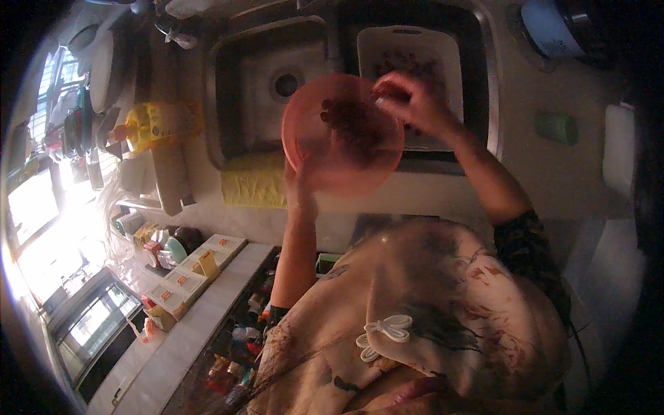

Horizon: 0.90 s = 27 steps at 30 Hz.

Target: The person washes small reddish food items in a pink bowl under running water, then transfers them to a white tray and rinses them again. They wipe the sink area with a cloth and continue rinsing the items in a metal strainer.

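My left hand (302, 181) grips the near left rim of a red translucent plastic bowl (316, 140), held tilted over the divide of a double sink. Small dark round pieces (355, 127), perhaps fruit, lie in the bowl. At the bowl's upper right rim is my right hand (410, 101), fingers curled, with something small and whitish at the fingertips; whether it is gripped is unclear. Beneath that hand, a white rectangular basin (454, 57) stands in the right sink with more dark reddish pieces in it, partly hidden by the hand and bowl.
The left sink (254, 67) has a round drain. A yellow cloth (251, 181) hangs at its near edge. Left of it lies a yellow bottle (161, 127). On the right counter are a green cup (556, 127) and a dark-and-pale blue container (552, 28).
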Tool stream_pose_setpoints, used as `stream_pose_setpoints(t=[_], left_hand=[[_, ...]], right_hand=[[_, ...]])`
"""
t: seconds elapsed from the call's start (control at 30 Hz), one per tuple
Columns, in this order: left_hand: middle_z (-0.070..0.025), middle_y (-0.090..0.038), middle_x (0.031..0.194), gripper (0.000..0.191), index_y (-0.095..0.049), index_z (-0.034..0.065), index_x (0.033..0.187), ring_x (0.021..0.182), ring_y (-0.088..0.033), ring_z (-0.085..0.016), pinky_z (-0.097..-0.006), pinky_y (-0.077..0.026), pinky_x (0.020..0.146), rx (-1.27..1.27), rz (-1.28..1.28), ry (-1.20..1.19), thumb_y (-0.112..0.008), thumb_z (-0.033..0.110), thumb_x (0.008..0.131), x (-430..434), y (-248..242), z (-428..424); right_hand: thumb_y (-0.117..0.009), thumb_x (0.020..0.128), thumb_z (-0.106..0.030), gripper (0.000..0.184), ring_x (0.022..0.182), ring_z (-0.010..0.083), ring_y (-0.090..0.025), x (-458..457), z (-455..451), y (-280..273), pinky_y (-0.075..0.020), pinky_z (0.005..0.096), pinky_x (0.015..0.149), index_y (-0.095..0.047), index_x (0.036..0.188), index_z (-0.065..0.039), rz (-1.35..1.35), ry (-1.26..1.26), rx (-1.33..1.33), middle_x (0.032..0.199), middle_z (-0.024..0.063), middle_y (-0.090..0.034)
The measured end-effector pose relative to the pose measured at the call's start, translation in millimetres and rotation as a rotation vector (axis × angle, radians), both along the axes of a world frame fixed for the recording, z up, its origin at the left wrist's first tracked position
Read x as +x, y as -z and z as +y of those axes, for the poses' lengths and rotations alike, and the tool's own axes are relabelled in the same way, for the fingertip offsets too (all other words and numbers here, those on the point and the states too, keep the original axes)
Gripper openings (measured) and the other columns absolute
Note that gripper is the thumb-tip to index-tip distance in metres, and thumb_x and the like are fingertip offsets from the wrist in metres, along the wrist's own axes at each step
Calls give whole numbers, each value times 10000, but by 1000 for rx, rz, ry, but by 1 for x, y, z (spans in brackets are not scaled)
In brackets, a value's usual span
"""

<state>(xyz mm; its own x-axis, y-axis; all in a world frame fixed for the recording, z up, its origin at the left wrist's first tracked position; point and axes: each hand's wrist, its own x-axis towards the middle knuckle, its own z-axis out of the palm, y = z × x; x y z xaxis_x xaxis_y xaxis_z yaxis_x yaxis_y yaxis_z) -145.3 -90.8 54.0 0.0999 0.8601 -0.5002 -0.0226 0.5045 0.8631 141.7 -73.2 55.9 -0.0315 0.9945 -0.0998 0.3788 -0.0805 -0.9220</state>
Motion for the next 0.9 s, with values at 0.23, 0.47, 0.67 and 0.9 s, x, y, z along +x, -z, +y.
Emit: stream_pose_setpoints(t=[0.23,0.47,0.67,0.9], left_hand=[[-59,-549,1170,486,-450,29,1289,1018,-539,-164,-291,-441,854,46,-99,-51,-526,279,879,-12,31,-2],[-124,-542,1206,502,-409,5,1298,1044,-555,-224,-339,-467,857,-11,-261,-180,-492,270,880,-54,52,-6],[-148,-516,1238,543,-360,18,1328,1070,-542,-273,-381,-449,894,27,-429,-135,-479,300,881,-68,70,-8],[-168,-499,1251,582,-247,87,1405,1058,-547,-330,-419,-462,884,52,-402,-101,-449,283,895,-54,62,-2]], right_hand=[[-611,853,-219,339,1042,234,-577,26,24,28,-457,339,868,-584,1170,-105,-10,186,-87,1207,90,-543],[-481,890,-349,376,1010,316,-568,93,39,156,-442,398,898,-594,1143,-96,-809,268,-128,1142,136,-586],[-528,839,-327,396,1066,338,-543,35,73,207,-424,452,930,-592,1133,-69,-1033,83,66,1190,179,-550],[-571,819,-282,422,1108,355,-518,-16,27,172,-407,455,952,-561,1181,-65,-578,-119,-329,1219,201,-533]])
